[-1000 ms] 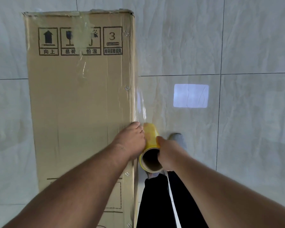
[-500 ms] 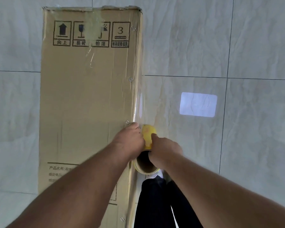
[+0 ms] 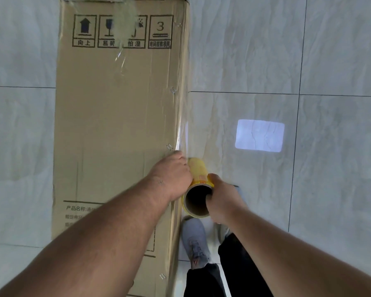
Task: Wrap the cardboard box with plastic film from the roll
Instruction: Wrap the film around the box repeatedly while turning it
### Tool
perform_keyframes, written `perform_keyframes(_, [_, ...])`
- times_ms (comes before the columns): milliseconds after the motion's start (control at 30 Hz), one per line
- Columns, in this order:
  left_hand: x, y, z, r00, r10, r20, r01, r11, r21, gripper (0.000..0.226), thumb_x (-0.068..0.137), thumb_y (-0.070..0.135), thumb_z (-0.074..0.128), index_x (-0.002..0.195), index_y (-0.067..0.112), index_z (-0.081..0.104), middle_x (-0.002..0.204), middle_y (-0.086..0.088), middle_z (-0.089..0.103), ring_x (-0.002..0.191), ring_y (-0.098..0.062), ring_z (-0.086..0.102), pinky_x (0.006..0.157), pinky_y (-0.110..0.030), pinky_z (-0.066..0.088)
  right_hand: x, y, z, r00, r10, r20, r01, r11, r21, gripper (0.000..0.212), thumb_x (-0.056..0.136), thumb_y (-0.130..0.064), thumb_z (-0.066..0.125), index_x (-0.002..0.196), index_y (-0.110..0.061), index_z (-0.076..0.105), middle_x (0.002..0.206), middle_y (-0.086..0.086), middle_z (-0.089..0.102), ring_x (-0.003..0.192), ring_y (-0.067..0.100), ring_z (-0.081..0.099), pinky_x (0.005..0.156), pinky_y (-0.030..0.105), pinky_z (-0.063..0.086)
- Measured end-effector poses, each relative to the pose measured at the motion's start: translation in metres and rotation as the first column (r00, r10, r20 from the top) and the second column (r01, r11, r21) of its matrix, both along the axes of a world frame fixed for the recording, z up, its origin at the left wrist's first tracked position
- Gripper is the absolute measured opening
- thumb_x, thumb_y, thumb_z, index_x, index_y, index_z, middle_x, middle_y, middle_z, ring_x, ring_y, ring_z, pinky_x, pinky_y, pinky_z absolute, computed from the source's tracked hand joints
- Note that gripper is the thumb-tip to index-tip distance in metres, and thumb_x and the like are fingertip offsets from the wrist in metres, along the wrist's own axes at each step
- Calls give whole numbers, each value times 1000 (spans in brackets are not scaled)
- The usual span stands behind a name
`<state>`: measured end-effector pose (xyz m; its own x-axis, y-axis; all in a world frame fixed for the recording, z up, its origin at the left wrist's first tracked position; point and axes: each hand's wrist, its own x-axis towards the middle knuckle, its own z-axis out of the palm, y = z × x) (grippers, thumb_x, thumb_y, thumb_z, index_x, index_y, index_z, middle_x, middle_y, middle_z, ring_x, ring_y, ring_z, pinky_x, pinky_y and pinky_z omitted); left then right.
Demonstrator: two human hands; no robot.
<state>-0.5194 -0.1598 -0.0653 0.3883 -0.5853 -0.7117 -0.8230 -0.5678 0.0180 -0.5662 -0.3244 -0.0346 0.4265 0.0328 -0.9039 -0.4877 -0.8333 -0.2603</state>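
The tall cardboard box (image 3: 116,125) fills the frame from 9 to 12 o'clock. Both hands grip the yellow film roll (image 3: 198,189) just beside its right edge: left hand (image 3: 172,176) curled over the far part, right hand (image 3: 223,202) at the open core end, thumb inside

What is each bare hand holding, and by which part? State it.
Both hold the yellow cardboard-cored roll of plastic film: the left hand grips its far body beside the tall cardboard box; the right hand pinches its near open rim.
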Motion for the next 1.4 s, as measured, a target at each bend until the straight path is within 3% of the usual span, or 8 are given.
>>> perform_keyframes(300, [-22,1,0,1000,-25,2,25,999,49,35,97,22,54,127,15,69,139,-7,62,134,-28,48,117,-45,26,-4,3,0,933,353,-64,-357,932,-66,59,98,-14,50,153,-25,34,112,9,63,98,31,57,73,36,47])
perform_keyframes(467, [-31,0,10,995,-100,16,99,993,65,52,101,23,48,150,6,48,160,-14,40,148,-31,33,124,-47,18,-9,10,4,766,636,-87,-640,768,-18,61,96,-6,56,152,-19,34,119,12,64,111,37,65,70,40,49])
perform_keyframes(633, [-44,4,18,984,-170,-61,173,983,65,31,94,20,51,119,18,71,123,-6,68,120,-28,55,115,-45,28,-9,33,7,479,878,3,-878,479,25,26,101,-10,50,123,-13,64,114,6,70,105,32,69,70,37,45])
perform_keyframes(767, [-44,6,25,986,-143,-84,149,987,68,28,96,21,48,114,21,68,112,1,71,110,-23,59,117,-43,24,-21,29,-5,670,742,38,-742,671,-16,43,98,-15,51,140,-20,53,115,5,70,104,34,69,72,37,49])
perform_keyframes(867, [-45,-2,25,990,-126,-67,133,984,121,32,99,26,45,121,18,66,120,-2,70,116,-24,57,119,-43,21,-46,8,-7,940,341,24,-339,939,-62,69,96,-23,52,160,-29,25,140,3,61,116,35,65,87,39,54])
perform_keyframes(1000, [-48,-4,22,989,-131,-66,139,980,146,33,99,29,47,126,18,64,126,-3,67,121,-26,55,119,-47,20,-75,14,-2,979,-148,-139,152,988,13,78,92,-18,43,161,-43,18,113,6,65,89,28,73,76,40,62])
perform_keyframes(1333, [-74,1,17,979,-198,-51,203,971,129,42,96,27,54,135,14,63,139,-14,58,130,-34,48,118,-52,21,-70,11,-6,918,375,-129,-379,925,-12,79,95,-5,53,162,-29,19,91,6,52,91,34,64,60,36,46])
perform_keyframes(1400, [-80,3,17,975,-219,-39,222,968,118,46,96,27,52,139,12,60,144,-16,55,134,-35,46,119,-51,21,-70,12,-3,852,506,-135,-511,860,-2,80,93,-4,56,161,-28,22,102,10,60,99,35,66,63,36,47])
